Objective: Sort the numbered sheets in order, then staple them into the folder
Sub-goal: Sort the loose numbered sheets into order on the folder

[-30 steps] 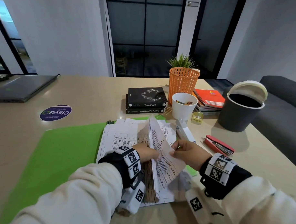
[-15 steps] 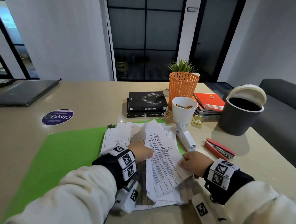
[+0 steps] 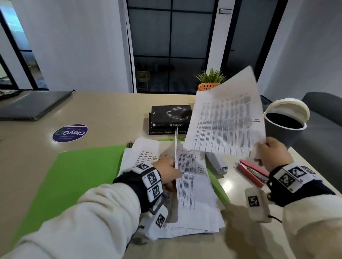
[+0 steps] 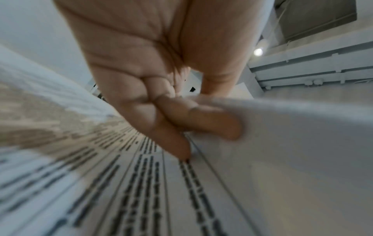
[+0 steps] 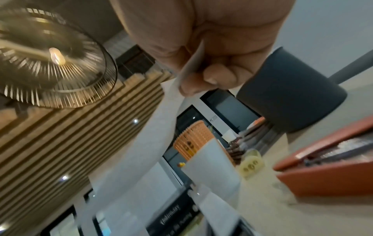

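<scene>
A pile of printed sheets lies on the right half of an open green folder; its top page bears a handwritten "20". My left hand rests on the pile and pinches a few sheets up on edge; the left wrist view shows the left hand with thumb and forefinger closed on that paper. My right hand holds one loose sheet in the air, above the table's right side. The right wrist view shows the right hand pinching the loose sheet's corner.
A white stapler and a red stapler lie right of the folder. Behind stand a grey bin, stacked black books and an orange plant pot. A closed laptop and round sticker are far left.
My right hand has pulled one sheet off the pile and raised it up and to the right. The left hand stays on the pile, still holding sheets on edge.
</scene>
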A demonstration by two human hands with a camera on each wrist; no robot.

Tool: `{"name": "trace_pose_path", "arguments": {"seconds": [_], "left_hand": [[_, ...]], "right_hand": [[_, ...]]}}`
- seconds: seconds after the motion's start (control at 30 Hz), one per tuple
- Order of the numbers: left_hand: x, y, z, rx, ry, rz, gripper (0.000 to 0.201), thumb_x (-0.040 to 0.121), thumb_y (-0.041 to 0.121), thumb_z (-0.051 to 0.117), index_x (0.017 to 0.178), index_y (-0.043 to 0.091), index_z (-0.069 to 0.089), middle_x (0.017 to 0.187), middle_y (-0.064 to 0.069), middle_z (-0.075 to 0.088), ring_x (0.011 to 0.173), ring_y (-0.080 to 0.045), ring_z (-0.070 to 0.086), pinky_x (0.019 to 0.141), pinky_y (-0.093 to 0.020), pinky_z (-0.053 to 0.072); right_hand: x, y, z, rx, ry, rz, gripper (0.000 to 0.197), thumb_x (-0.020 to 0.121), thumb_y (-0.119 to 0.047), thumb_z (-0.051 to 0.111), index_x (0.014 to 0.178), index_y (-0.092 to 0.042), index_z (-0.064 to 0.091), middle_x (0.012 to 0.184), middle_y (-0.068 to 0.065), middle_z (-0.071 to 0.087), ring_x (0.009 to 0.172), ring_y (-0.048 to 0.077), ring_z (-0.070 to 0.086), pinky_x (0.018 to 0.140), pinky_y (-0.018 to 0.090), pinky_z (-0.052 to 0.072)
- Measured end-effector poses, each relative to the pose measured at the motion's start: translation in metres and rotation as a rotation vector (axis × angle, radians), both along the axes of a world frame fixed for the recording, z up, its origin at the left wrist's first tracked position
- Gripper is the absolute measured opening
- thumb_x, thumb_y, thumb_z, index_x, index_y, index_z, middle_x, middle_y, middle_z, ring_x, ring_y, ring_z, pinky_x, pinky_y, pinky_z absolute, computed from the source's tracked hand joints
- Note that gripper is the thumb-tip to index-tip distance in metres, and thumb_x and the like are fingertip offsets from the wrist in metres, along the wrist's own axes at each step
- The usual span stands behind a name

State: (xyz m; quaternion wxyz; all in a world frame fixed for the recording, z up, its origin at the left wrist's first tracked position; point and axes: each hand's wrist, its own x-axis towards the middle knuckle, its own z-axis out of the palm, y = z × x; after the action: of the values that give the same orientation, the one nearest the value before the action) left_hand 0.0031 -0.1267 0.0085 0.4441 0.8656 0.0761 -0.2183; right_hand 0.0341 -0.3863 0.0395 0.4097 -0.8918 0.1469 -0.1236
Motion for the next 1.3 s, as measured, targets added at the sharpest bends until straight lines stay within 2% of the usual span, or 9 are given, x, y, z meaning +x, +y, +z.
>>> {"name": "trace_pose_path", "arguments": {"seconds": [0.23, 0.4, 0.5, 0.67, 0.73, 0.83, 0.97, 1.07, 1.3], "left_hand": [[0.000, -0.013, -0.012, -0.186, 0.051, 0.069, 0.026, 0.091, 0.021, 0.058, 0.110, 0.011, 0.044, 0.078, -0.009, 0.066, 0.054, -0.014, 0.066, 0.054, -0.030, 0.052], [-0.003, 0.006, -0.004, -0.258, 0.108, 0.047, 0.030, 0.092, 0.002, 0.049, 0.122, 0.002, 0.049, 0.094, -0.008, 0.064, 0.061, -0.009, 0.066, 0.064, -0.023, 0.051], [-0.001, 0.032, -0.004, -0.335, 0.091, 0.168, 0.046, 0.090, -0.009, 0.041, 0.129, 0.015, 0.045, 0.100, -0.012, 0.066, 0.071, -0.018, 0.068, 0.072, -0.032, 0.052], [-0.001, 0.067, 0.000, -0.549, 0.110, 0.404, 0.028, 0.097, 0.026, 0.039, 0.112, 0.006, 0.053, 0.105, -0.020, 0.062, 0.087, -0.030, 0.060, 0.074, -0.039, 0.050], [0.004, 0.077, -0.006, -0.466, 0.103, 0.400, 0.024, 0.096, 0.028, 0.047, 0.105, 0.006, 0.051, 0.107, -0.021, 0.062, 0.089, -0.030, 0.062, 0.077, -0.043, 0.050], [0.008, 0.094, -0.015, -0.185, 0.045, 0.372, 0.034, 0.086, 0.001, 0.056, 0.116, 0.009, 0.042, 0.111, -0.019, 0.057, 0.095, -0.037, 0.062, 0.086, -0.048, 0.051], [0.001, 0.115, -0.011, 0.239, -0.034, 0.251, 0.051, 0.084, 0.002, 0.047, 0.129, 0.026, 0.042, 0.101, -0.006, 0.055, 0.066, -0.023, 0.055, 0.053, -0.026, 0.039], [0.000, 0.128, -0.013, 0.373, -0.028, 0.194, 0.055, 0.086, 0.002, 0.041, 0.133, 0.030, 0.038, 0.130, -0.009, 0.049, 0.070, -0.022, 0.056, 0.052, -0.026, 0.038], [-0.006, 0.131, -0.021, 0.445, 0.019, 0.151, 0.057, 0.085, 0.003, 0.040, 0.135, 0.031, 0.033, 0.104, -0.004, 0.051, 0.061, -0.022, 0.050, 0.050, -0.024, 0.036]], "right_hand": [[-0.016, 0.019, 0.012, 0.179, -0.045, 0.078, 0.024, 0.096, -0.015, 0.042, 0.076, -0.009, 0.054, 0.057, 0.008, 0.047, 0.033, 0.008, 0.044, 0.033, 0.015, 0.034], [-0.013, 0.036, -0.013, 0.092, 0.122, 0.202, 0.022, 0.097, -0.017, 0.041, 0.084, -0.009, 0.057, 0.058, 0.006, 0.055, 0.043, 0.015, 0.047, 0.044, 0.023, 0.039], [-0.014, 0.043, -0.028, 0.100, 0.217, 0.249, 0.023, 0.097, -0.015, 0.041, 0.084, -0.006, 0.058, 0.056, 0.007, 0.055, 0.041, 0.014, 0.047, 0.044, 0.024, 0.039], [-0.026, 0.061, -0.033, 0.059, 0.303, 0.358, 0.026, 0.097, -0.015, 0.041, 0.074, -0.010, 0.052, 0.058, 0.006, 0.053, 0.027, 0.002, 0.045, 0.033, 0.012, 0.034], [-0.031, 0.070, -0.033, 0.075, 0.351, 0.429, 0.022, 0.098, -0.014, 0.041, 0.081, -0.007, 0.055, 0.062, 0.007, 0.056, 0.032, 0.003, 0.051, 0.035, 0.013, 0.039], [-0.036, 0.079, -0.035, 0.149, 0.448, 0.506, 0.019, 0.098, -0.018, 0.046, 0.092, -0.005, 0.059, 0.070, 0.008, 0.064, 0.042, 0.008, 0.061, 0.045, 0.018, 0.051], [-0.038, 0.083, -0.039, 0.411, 0.531, 0.454, 0.027, 0.098, -0.022, 0.046, 0.089, 0.000, 0.059, 0.070, 0.013, 0.062, 0.051, 0.018, 0.061, 0.051, 0.025, 0.055], [-0.039, 0.083, -0.043, 0.421, 0.608, 0.427, 0.022, 0.098, -0.017, 0.048, 0.100, 0.002, 0.058, 0.081, 0.014, 0.060, 0.060, 0.020, 0.058, 0.047, 0.022, 0.053], [-0.039, 0.080, -0.048, 0.621, 0.669, 0.354, 0.003, 0.091, -0.002, 0.056, 0.094, -0.002, 0.058, 0.080, 0.016, 0.058, 0.066, 0.024, 0.060, 0.052, 0.031, 0.056]]}}
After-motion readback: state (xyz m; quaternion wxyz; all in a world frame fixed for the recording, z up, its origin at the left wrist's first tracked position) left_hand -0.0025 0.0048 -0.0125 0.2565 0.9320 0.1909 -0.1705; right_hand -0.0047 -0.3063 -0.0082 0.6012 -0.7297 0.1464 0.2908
